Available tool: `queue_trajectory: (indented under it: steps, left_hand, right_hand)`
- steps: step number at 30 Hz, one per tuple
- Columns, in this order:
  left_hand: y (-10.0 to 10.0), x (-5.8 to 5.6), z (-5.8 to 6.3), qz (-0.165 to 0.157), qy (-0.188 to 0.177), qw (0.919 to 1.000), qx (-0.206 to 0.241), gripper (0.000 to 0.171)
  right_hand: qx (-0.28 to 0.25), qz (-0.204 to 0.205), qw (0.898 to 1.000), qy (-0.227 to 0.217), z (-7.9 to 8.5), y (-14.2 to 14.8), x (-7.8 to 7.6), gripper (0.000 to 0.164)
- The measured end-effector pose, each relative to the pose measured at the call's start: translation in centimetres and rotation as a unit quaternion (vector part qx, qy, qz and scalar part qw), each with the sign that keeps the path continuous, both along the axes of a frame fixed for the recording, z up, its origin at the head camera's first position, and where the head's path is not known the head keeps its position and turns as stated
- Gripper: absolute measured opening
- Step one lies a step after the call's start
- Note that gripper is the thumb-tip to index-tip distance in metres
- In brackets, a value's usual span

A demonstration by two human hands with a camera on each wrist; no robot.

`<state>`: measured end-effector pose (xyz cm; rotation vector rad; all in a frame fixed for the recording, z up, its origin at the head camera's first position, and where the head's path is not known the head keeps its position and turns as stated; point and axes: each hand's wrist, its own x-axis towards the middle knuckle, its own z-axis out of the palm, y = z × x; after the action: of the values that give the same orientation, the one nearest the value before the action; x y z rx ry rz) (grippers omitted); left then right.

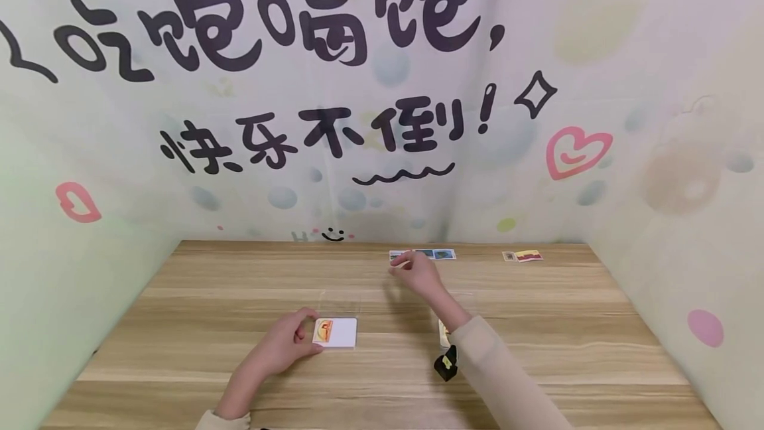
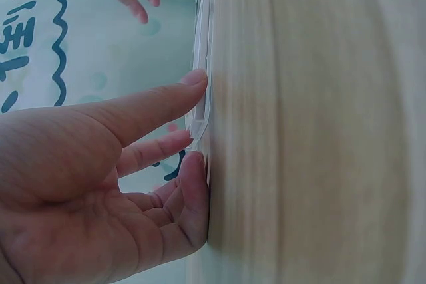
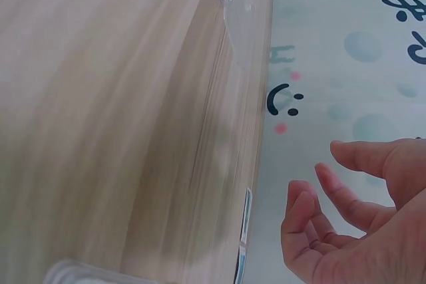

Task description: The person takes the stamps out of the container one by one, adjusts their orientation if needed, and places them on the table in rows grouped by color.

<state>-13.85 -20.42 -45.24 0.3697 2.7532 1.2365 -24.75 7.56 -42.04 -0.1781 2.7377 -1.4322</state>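
A shallow clear plastic case (image 1: 346,344) lies on the table with its transparent lid (image 1: 340,302) folded back. Inside it are a white card (image 1: 345,330) and, on the left, a small orange picture card (image 1: 323,331). My left hand (image 1: 277,347) holds the case by its left end, thumb at the near corner and a finger at the far one; the left wrist view shows the thumb against the case's side (image 2: 203,38). Raised over the back of the table, my right hand (image 1: 420,276) has loosely bent fingers with nothing between them. Small picture cards (image 1: 444,254) lie in a row just behind it.
Two more small cards (image 1: 528,255) lie at the back right. A second case with a picture card (image 1: 444,335) is partly hidden behind my right forearm. A black object (image 1: 445,363) shows beside the right sleeve. Printed cloth walls (image 1: 334,204) border the table.
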Motion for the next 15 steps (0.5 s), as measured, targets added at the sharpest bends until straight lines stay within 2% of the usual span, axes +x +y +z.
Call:
queue_trajectory:
  steps: [15]
  left_hand:
    - [0.0, -0.1, 0.0, 0.0, -0.002, 1.0, -0.001, 0.05]
  right_hand:
    - [-0.018, 0.009, 0.999, -0.03, 0.6, -1.5, 1.3, 0.015]
